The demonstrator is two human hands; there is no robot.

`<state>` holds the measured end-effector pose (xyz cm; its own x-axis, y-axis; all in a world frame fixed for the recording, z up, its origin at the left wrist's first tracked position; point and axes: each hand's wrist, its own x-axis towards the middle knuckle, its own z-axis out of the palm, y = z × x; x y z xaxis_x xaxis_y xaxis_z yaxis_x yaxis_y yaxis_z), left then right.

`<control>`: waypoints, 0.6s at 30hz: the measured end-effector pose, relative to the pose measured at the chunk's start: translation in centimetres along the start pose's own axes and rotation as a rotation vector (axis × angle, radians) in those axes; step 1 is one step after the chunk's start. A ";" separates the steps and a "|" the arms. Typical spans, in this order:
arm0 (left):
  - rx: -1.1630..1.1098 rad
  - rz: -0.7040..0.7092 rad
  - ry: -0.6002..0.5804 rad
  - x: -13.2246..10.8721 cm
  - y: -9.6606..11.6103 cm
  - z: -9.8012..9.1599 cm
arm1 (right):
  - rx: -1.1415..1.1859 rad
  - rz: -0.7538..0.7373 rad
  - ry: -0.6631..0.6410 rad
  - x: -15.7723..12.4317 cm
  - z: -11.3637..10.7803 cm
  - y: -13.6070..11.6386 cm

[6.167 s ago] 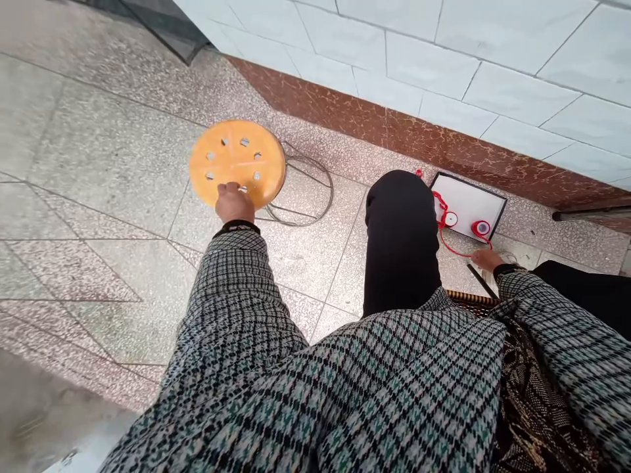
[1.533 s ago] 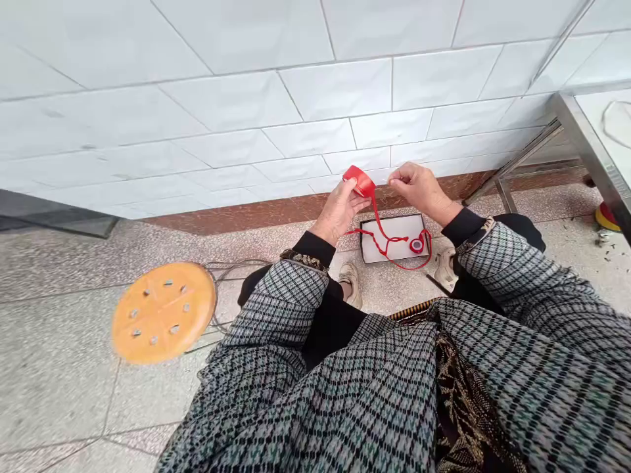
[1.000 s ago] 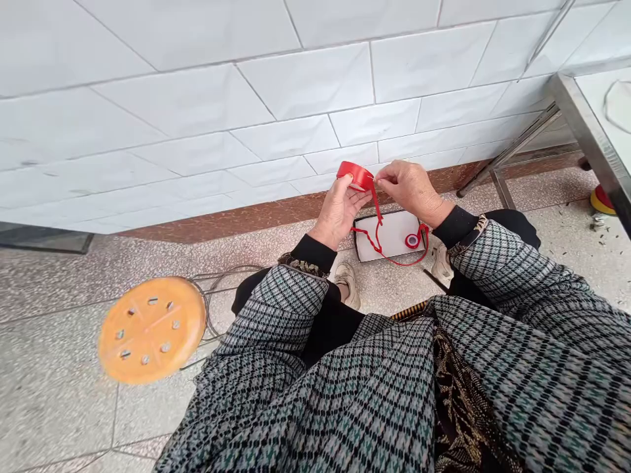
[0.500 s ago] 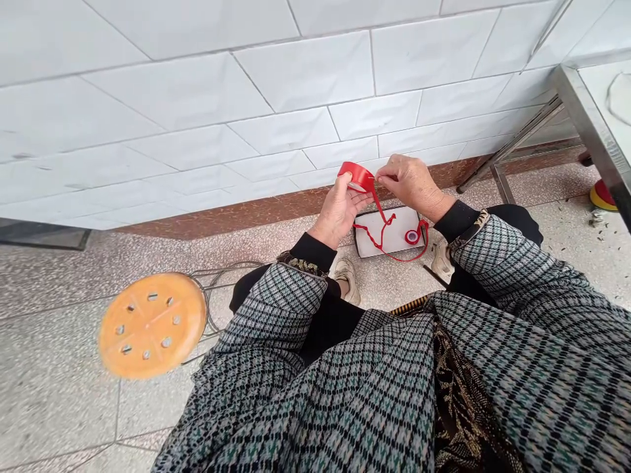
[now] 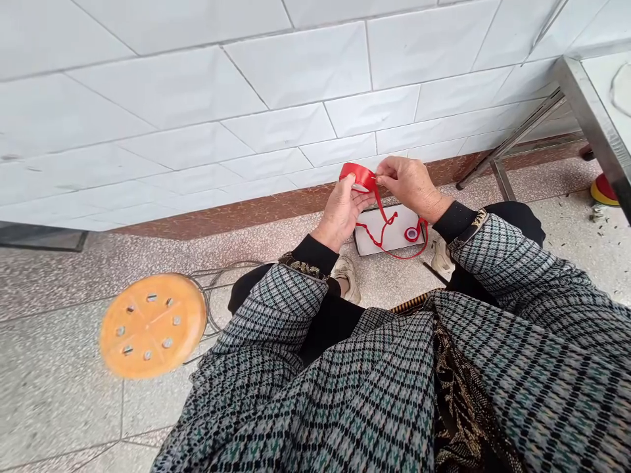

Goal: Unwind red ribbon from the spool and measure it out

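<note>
My left hand (image 5: pixel 340 207) grips a roll of red ribbon (image 5: pixel 359 175), thumb across its near face and fingers beneath. Close against the roll's right side, my right hand (image 5: pixel 409 184) is closed in a pinch. A thin, pale sliver shows between its fingertips and the roll, too small to name. From the roll a strip of red ribbon (image 5: pixel 381 203) hangs down to a white, dark-edged shallow box (image 5: pixel 401 240) on the floor. Twisted red ribbon lies across the box, and a smaller roll of red ribbon (image 5: pixel 411 234) with a pale core rests at its right side.
An orange round-topped stool (image 5: pixel 152 325) with wire legs stands at my left. White wall tiles (image 5: pixel 296 69) rise in front. On the right is a metal-framed table (image 5: pixel 586 112), with a red and yellow object (image 5: pixel 604 190) near the floor beneath it. My shoes (image 5: pixel 346 279) flank the box.
Both hands stay at the roll with almost the same grip. The view has shifted slightly; the pale sliver by the right fingertips looks shorter.
</note>
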<state>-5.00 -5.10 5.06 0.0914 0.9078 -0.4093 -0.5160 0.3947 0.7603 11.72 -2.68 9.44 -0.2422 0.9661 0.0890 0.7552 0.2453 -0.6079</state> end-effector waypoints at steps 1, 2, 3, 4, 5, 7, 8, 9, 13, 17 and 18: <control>-0.003 0.008 -0.005 0.0 -0.1 0.0 | 0.013 0.022 0.010 0.0 0.1 0.0; -0.009 0.009 -0.012 0.0 -0.2 0.0 | 0.028 0.039 0.017 0.0 0.3 0.0; -0.015 0.006 -0.018 0.0 -0.3 0.0 | 0.048 0.051 0.023 0.0 0.5 0.0; -0.020 0.000 -0.021 0.0 -0.4 0.1 | 0.076 0.062 0.026 0.0 0.8 0.1; -0.024 -0.004 -0.022 0.0 -0.5 0.1 | 0.115 0.077 0.026 0.0 1.1 0.3; -0.030 -0.005 -0.018 0.0 -0.6 0.2 | 0.215 0.116 0.009 0.0 1.8 0.6; -0.033 -0.002 -0.016 -0.1 -0.6 0.3 | 0.263 0.133 -0.001 0.0 2.1 0.8; -0.034 -0.002 -0.015 -0.1 -0.6 0.4 | 0.301 0.145 -0.012 0.0 2.3 1.0; -0.021 -0.021 -0.016 -0.2 -0.6 0.5 | 0.311 0.140 -0.006 -0.1 2.4 1.0; -0.013 -0.047 -0.032 -0.2 -0.8 0.4 | 0.234 0.122 0.022 -0.2 2.2 0.5; -0.012 -0.052 -0.038 -0.2 -0.8 0.4 | 0.226 0.120 0.020 -0.1 2.2 0.5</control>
<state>-4.28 -5.52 4.73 0.1511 0.8908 -0.4285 -0.5195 0.4404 0.7322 10.81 -2.84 7.42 -0.1453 0.9892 0.0194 0.6216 0.1065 -0.7761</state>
